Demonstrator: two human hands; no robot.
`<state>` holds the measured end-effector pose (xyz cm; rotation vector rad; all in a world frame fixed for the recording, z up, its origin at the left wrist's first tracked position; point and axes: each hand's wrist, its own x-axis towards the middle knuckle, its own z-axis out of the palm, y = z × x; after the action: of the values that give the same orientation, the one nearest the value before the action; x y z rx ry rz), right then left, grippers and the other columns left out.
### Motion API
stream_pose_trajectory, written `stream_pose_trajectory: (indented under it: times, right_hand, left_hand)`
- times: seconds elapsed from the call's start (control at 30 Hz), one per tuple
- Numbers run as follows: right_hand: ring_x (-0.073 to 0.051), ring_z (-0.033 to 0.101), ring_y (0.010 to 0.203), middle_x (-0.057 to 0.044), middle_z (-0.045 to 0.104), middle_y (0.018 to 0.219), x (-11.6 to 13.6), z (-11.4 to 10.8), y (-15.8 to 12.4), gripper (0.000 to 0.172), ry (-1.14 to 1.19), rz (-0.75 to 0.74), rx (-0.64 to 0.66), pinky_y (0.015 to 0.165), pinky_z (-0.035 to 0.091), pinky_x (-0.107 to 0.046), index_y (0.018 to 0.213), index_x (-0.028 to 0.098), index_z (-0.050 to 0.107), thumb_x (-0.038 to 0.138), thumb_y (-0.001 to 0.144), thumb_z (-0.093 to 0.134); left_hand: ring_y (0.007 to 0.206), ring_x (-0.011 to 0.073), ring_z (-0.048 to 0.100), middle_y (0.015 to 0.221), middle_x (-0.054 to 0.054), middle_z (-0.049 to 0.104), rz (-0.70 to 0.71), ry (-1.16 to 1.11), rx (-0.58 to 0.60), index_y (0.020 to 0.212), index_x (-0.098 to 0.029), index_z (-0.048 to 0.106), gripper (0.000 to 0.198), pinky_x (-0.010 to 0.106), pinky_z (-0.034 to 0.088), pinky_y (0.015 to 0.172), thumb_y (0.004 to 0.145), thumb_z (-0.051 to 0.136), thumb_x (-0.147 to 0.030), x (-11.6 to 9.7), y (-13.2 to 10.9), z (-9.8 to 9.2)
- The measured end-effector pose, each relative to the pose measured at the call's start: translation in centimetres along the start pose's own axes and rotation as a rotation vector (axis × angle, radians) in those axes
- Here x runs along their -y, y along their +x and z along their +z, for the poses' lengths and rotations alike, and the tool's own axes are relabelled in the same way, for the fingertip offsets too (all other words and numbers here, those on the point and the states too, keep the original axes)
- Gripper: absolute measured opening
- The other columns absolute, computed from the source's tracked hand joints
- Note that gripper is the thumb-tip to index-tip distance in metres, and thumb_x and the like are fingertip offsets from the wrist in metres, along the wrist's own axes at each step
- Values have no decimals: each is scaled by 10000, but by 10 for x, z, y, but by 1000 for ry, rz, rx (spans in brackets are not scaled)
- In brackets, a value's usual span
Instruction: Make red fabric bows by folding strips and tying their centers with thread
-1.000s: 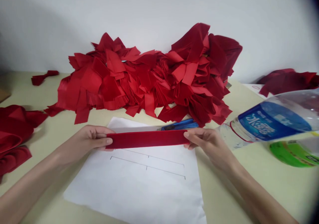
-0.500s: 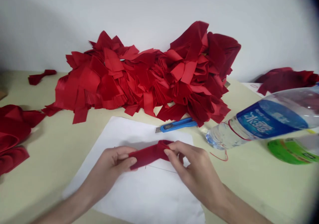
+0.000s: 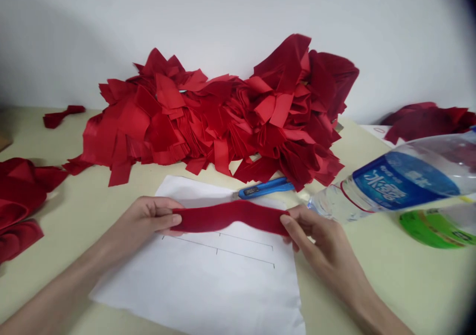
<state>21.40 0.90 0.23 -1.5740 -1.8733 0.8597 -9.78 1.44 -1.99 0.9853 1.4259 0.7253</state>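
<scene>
A dark red fabric strip stretches between my two hands, its middle arched slightly upward. My left hand pinches its left end between thumb and fingers. The right end is gripped by my right hand in the same way. Under the strip lies a white sheet of paper with two thin ruled lines bearing short tick marks. Just beyond the strip, a blue utility knife rests at the paper's far edge, its blade end pointing left.
Against the wall a large heap of red fabric strips spreads across the table. More red fabric lies at the left and a dark red pile at far right. A clear plastic bottle with a blue label lies beside a green-labelled item.
The strip, folded over at its right end before, is now opened out to its full length. My hands have moved apart, uncovering more of the lines on the paper.
</scene>
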Motion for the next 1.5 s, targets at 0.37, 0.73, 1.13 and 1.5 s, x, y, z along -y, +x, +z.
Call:
stream_pose_trajectory:
  times: [0.37,0.73,1.13,1.5]
  right_hand:
    - [-124,558,489,-3,589,558,-19,15,-13,363,242,149,260,483,441,-228,655,187,463,453,900,434]
    - [-128,520,474,20,542,510,-31,-8,30,341,-64,6,159,495,399,-249,630,196,464,414,891,438]
    - [-183,569,518,-7,615,623,-15,-14,18,356,-412,-104,-18,534,413,-303,1192,148,478,374,936,376]
    - [-125,573,702,19,620,711,63,54,25,67,-31,-488,363,719,448,-247,739,185,631,181,803,651]
  left_hand:
    - [742,171,687,772,12,723,-42,-1,99,847,-191,692,151,274,540,773,720,698,-273,3,6,-18]
    - [792,203,699,781,17,718,-49,-13,171,852,-177,678,189,322,535,824,736,686,-326,7,-2,4]
    - [733,155,646,801,20,705,-34,22,212,954,-189,687,201,287,539,745,777,635,-269,-1,-7,5]
    - [543,115,572,550,-41,623,55,16,315,628,-179,584,183,211,415,527,712,701,-291,-3,-25,27]
